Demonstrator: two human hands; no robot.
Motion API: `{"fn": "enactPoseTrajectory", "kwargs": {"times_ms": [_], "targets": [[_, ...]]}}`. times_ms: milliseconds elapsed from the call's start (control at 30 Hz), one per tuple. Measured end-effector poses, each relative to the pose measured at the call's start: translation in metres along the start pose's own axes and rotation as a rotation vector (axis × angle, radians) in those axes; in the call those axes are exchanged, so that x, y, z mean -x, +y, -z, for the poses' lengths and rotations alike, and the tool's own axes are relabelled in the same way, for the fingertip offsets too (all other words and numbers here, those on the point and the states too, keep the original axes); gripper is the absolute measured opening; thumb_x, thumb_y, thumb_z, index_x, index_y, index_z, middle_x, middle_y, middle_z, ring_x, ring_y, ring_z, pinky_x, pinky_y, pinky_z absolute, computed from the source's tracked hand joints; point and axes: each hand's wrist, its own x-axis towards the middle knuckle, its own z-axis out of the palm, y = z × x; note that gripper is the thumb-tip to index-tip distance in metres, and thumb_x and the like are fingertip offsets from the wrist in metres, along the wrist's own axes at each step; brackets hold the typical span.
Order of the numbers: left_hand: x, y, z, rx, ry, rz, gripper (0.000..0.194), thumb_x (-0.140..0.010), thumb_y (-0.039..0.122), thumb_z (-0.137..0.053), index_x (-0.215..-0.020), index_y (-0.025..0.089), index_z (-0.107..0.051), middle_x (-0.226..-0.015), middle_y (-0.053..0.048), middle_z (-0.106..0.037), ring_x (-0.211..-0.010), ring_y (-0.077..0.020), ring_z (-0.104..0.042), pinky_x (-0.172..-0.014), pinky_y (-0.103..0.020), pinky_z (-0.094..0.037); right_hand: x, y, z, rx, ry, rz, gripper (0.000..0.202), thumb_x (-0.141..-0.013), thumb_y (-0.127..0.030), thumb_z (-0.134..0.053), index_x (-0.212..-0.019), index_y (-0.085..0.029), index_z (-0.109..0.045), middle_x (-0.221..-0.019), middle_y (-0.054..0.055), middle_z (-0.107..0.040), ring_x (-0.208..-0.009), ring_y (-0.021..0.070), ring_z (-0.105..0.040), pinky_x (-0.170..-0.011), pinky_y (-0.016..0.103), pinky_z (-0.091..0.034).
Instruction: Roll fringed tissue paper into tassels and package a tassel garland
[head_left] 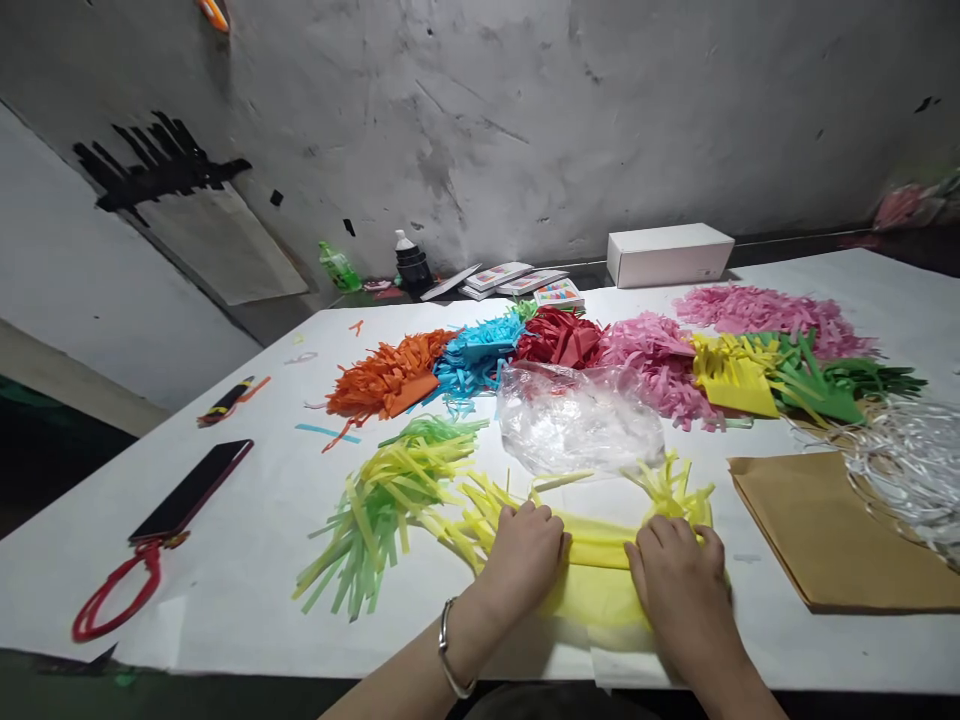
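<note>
Yellow tissue paper (596,552) with a fringed edge lies at the table's front, a folded band running across it. My left hand (527,555), with a silver bangle on the wrist, has its fingers curled over the left end of the band. The right end is gripped by my right hand (681,580), thumb against the fold. Fringe strips stick out beyond both hands. Left of my left hand lies a green and yellow fringed bundle (382,500). A crumpled clear plastic bag (577,420) sits just behind the yellow paper.
Fringed bundles in orange (390,375), blue (476,355), red (561,338) and pink (652,365) line the back. Brown paper (840,540) and silvery cord (911,460) lie right. A phone (193,492) and a cutter (226,400) lie left. A white box (667,255) stands behind.
</note>
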Motion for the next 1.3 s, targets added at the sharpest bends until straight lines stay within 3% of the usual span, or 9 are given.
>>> {"fn": "enactPoseTrajectory", "kwargs": {"times_ms": [100, 267, 367, 467, 567, 600, 767, 1000, 1300], "targets": [[-0.002, 0.002, -0.003, -0.006, 0.016, -0.002, 0.024, -0.096, 0.020, -0.051, -0.081, 0.016, -0.070, -0.085, -0.010, -0.071, -0.090, -0.0277, -0.064, -0.075, -0.039, -0.043, -0.003, -0.001, 0.001, -0.046, 0.066, 0.032, 0.024, -0.095, -0.011, -0.044, -0.087, -0.017, -0.066, -0.090, 0.011, -0.067, -0.092, 0.0282, -0.057, -0.100, 0.057, -0.030], [-0.003, 0.002, -0.003, 0.010, 0.045, -0.013, 0.023, -0.095, 0.020, -0.053, -0.077, 0.016, -0.068, -0.081, -0.009, -0.070, -0.087, -0.0275, -0.064, -0.077, -0.041, -0.043, -0.004, -0.006, -0.007, -0.304, 0.092, 0.446, 0.029, -0.094, -0.004, -0.041, -0.091, -0.019, -0.066, -0.081, 0.004, -0.064, -0.082, 0.0189, -0.057, -0.092, 0.036, -0.038], [0.004, 0.000, 0.000, 0.039, 0.100, -0.011, 0.013, -0.092, 0.028, -0.062, -0.091, 0.017, -0.068, -0.093, -0.009, -0.070, -0.092, -0.0277, -0.063, -0.081, -0.043, -0.042, -0.003, -0.008, -0.011, -0.332, 0.087, 0.433, 0.032, -0.095, -0.004, -0.041, -0.075, -0.019, -0.060, -0.069, 0.001, -0.057, -0.070, 0.0164, -0.052, -0.089, 0.035, -0.037], [0.015, -0.001, 0.001, 0.084, 0.284, -0.172, 0.032, -0.085, 0.034, -0.073, -0.113, 0.023, -0.062, -0.120, -0.008, -0.066, -0.108, -0.0289, -0.057, -0.096, -0.049, -0.035, 0.000, -0.010, -0.011, -0.373, 0.131, 0.347, 0.027, -0.098, -0.009, -0.042, -0.080, -0.019, -0.060, -0.074, 0.001, -0.060, -0.074, 0.0162, -0.054, -0.096, 0.040, -0.032], [0.021, -0.001, -0.002, 0.076, 0.394, -0.355, 0.006, -0.092, 0.018, -0.062, -0.095, 0.023, -0.064, -0.103, -0.002, -0.068, -0.098, -0.0223, -0.056, -0.097, -0.046, -0.031, 0.000, -0.013, -0.010, -0.398, 0.123, 0.319, 0.020, -0.099, -0.015, -0.044, -0.091, -0.019, -0.062, -0.082, 0.002, -0.063, -0.080, 0.0179, -0.056, -0.098, 0.043, -0.030], [0.021, -0.001, -0.004, 0.069, 0.399, -0.379, 0.012, -0.094, 0.014, -0.058, -0.087, 0.022, -0.063, -0.093, -0.001, -0.068, -0.092, -0.0204, -0.055, -0.095, -0.044, -0.031, -0.001, -0.014, -0.009, -0.398, 0.107, 0.333, 0.021, -0.099, -0.015, -0.044, -0.089, -0.020, -0.061, -0.080, 0.002, -0.063, -0.080, 0.0180, -0.056, -0.098, 0.043, -0.030], [0.016, -0.009, -0.014, 0.087, 0.364, -0.380, 0.018, -0.090, 0.012, -0.062, -0.074, 0.019, -0.060, -0.075, 0.000, -0.062, -0.080, -0.0175, -0.051, -0.085, -0.037, -0.033, -0.001, -0.006, -0.009, -0.399, 0.065, 0.419, 0.033, -0.098, -0.008, -0.036, -0.082, -0.020, -0.062, -0.073, 0.000, -0.061, -0.074, 0.0162, -0.054, -0.097, 0.041, -0.032], [0.024, -0.020, -0.016, 0.175, 0.254, -0.398, 0.011, -0.094, 0.018, -0.062, -0.086, 0.023, -0.068, -0.081, 0.001, -0.067, -0.083, -0.0168, -0.054, -0.083, -0.036, -0.033, 0.019, 0.026, -0.004, -0.476, 0.124, 0.341, 0.027, -0.101, -0.017, -0.042, -0.102, -0.023, -0.068, -0.096, 0.002, -0.074, -0.101, 0.0205, -0.064, -0.115, 0.053, -0.021], [0.014, -0.005, 0.000, 0.164, 0.122, -0.053, 0.017, -0.089, 0.021, -0.061, -0.072, 0.018, -0.062, -0.080, -0.004, -0.069, -0.084, -0.0228, -0.059, -0.080, -0.039, -0.036, 0.015, 0.014, -0.003, -0.245, 0.052, 0.129, 0.018, -0.097, -0.017, -0.051, -0.083, -0.022, -0.061, -0.084, 0.000, -0.069, -0.088, 0.0210, -0.064, -0.111, 0.053, -0.023]]}}
